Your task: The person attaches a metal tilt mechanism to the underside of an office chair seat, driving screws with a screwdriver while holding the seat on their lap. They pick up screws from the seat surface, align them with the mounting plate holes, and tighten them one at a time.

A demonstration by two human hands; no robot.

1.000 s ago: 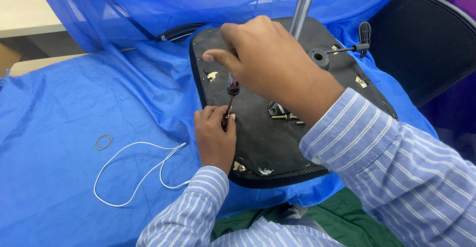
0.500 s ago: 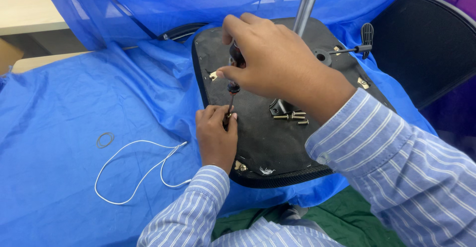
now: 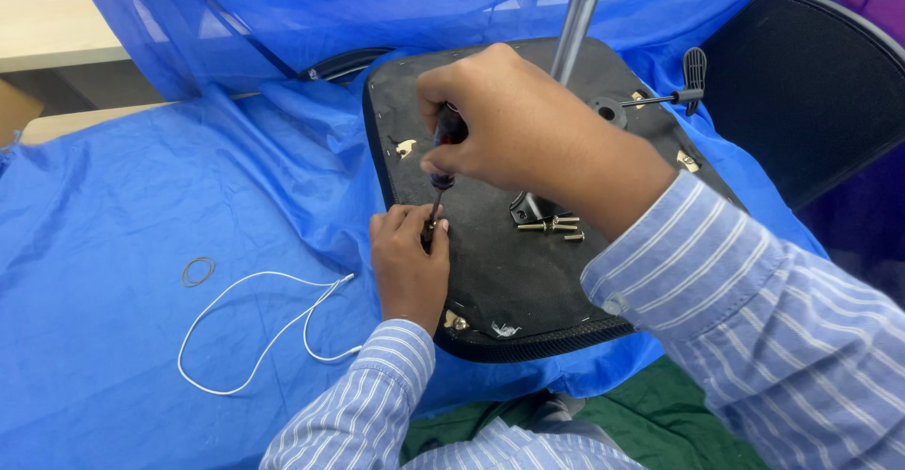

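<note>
Screwdriver [image 3: 439, 164] stands near-upright over the left edge of the black seat underside [image 3: 490, 263]. Right hand [image 3: 509, 126] is closed around its handle; left hand [image 3: 407, 258] pinches the shaft tip against the seat. 3 loose bolts [image 3: 551, 228] lie nearby.

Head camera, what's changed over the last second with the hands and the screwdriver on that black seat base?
Little. The right hand kept its grip on the screwdriver and shifted slightly on the handle. The left hand stayed at the tip, fingers steadying it on the black seat base. The loose bolts, metal post, white cord and rubber band lie as before.
</note>
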